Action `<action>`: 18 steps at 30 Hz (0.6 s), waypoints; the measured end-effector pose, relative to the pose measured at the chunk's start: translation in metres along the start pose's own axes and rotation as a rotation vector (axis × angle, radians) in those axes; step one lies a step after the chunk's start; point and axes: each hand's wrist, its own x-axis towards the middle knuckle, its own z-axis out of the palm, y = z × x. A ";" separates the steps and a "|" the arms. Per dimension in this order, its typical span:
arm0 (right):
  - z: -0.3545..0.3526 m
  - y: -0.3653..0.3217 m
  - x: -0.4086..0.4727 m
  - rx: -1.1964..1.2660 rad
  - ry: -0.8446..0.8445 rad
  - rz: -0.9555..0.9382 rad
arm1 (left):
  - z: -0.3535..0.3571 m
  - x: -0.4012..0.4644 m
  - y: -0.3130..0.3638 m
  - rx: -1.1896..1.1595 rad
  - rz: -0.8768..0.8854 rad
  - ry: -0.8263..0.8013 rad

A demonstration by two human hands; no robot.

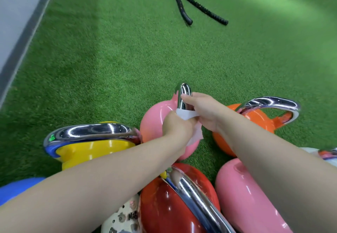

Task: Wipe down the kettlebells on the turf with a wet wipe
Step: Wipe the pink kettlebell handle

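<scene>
Here my left hand and my right hand meet over the pink kettlebell, which stands on the green turf in the middle of a cluster of bells. My left grip is curled tight round the wet wipe, a white strip stretched across to my right grip, whose thumb and fingers pinch its other end beside the chrome handle. More of the wipe hangs crumpled below my left hand, and my wrists cover much of the pink bell's near side, so I cannot tell how the wipe lies against the handle.

My left forearm crosses the yellow kettlebell and hides its lower half; a blue shape at the left edge is cut off. The red kettlebell and a second pink kettlebell run out of the bottom of the view, and my right arm covers part of the orange kettlebell. A white patterned object near the red bell is too blurred to name.

Further off, two black rope ends lie on the turf, and a grey floor strip borders it on the left.
</scene>
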 end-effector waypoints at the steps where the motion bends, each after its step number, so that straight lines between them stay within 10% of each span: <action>1: -0.001 -0.001 0.001 -0.008 -0.011 0.001 | 0.001 0.001 0.002 -0.010 -0.001 0.006; 12: -0.010 0.020 -0.006 -0.056 0.021 -0.127 | 0.004 0.003 0.006 0.084 0.056 0.007; 18: -0.067 0.052 -0.036 -0.276 0.160 -0.062 | -0.005 0.001 0.015 0.123 0.590 0.227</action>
